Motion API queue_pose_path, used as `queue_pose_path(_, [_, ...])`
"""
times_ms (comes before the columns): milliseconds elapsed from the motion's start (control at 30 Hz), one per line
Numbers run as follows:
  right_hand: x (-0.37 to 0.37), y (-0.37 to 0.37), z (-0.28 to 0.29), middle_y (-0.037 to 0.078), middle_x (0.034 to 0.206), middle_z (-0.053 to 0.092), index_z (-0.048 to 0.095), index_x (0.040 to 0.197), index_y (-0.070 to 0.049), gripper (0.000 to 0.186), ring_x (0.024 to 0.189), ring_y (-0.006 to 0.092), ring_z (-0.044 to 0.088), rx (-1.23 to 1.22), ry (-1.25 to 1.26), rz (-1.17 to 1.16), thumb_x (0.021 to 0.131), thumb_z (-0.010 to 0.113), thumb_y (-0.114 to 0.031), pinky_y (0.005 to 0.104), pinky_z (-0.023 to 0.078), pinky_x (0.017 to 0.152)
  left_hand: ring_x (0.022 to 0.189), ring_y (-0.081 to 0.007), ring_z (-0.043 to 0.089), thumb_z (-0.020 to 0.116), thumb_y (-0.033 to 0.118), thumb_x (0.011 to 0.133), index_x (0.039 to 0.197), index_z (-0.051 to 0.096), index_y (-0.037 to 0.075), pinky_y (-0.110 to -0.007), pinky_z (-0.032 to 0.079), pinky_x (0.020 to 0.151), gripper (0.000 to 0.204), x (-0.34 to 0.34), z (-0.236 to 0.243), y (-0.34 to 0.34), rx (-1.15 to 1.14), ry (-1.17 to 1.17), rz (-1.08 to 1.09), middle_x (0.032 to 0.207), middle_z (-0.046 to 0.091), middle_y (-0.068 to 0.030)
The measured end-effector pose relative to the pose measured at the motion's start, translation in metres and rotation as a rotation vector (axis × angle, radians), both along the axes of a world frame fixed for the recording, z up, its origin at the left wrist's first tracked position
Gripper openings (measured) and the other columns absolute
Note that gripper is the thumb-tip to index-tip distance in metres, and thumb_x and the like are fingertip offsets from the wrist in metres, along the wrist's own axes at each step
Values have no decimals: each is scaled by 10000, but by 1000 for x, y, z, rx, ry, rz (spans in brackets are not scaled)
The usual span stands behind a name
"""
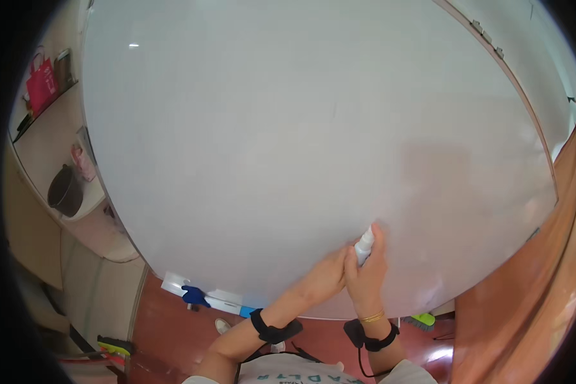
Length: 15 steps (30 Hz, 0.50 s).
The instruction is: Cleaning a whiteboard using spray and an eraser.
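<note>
A small white spray bottle (364, 247) stands tilted in front of the whiteboard (249, 141), its nozzle end up. My right hand (368, 276) is closed round the bottle, with one finger up at its top. Pressed against it from the left is my left hand (329, 273), closed at the bottle's lower part. The left fingertips are partly hidden behind the right hand and the bottle. Both wrists wear black straps, and a thin gold bracelet (372, 317) circles the right one.
At the whiteboard's lower edge sits a tray (224, 305) with a dark blue glove-like thing (194, 296) and a light blue item (248, 312). Shelves at left hold a dark bucket (66, 191) and a red bag (41, 83). An orange-brown curtain (525, 281) hangs at right. Brushes (422, 319) lie low down.
</note>
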State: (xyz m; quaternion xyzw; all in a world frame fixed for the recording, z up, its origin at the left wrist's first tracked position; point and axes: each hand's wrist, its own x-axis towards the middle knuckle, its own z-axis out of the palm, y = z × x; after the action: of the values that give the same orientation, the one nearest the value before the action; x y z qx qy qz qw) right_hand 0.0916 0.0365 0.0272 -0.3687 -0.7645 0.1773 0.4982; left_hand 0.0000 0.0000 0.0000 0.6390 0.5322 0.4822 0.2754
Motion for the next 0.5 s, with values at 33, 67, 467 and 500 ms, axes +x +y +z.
queue_pose_path(33, [-2, 3, -1, 163, 854, 563, 406, 1141, -3, 444, 735, 261, 572, 63, -26, -11, 735, 569, -77, 345, 453, 667, 827, -393, 507, 438, 179, 832, 1018, 380, 20, -437, 403, 691, 252, 0, -2, 2, -3, -26, -5, 921, 516, -203])
queue_pose_path(67, [-3, 6, -1, 164, 845, 560, 419, 1122, 4, 424, 708, 271, 570, 126, -53, -23, 731, 566, -68, 341, 455, 653, 825, -390, 508, 438, 178, 831, 1020, 381, 14, -435, 404, 687, 257, -1, -3, 5, -6, -53, -11, 910, 516, -202])
queue_pose_path(467, [-6, 9, 0, 175, 868, 557, 413, 1135, -8, 435, 700, 293, 568, 147, -113, 46, 728, 562, -48, 342, 458, 642, 766, -397, 534, 409, 191, 855, 1022, 382, -17, -414, 430, 642, 267, -4, -9, 4, 41, -122, 22, 821, 552, -212])
queue_pose_path(500, [-6, 9, 0, 175, 868, 557, 413, 1135, -8, 435, 700, 293, 568, 145, -114, 49, 728, 562, -48, 342, 458, 642, 766, -397, 534, 409, 191, 855, 1022, 382, -17, -414, 430, 642, 267, -5, -9, 4, 38, -124, 26, 821, 552, -212])
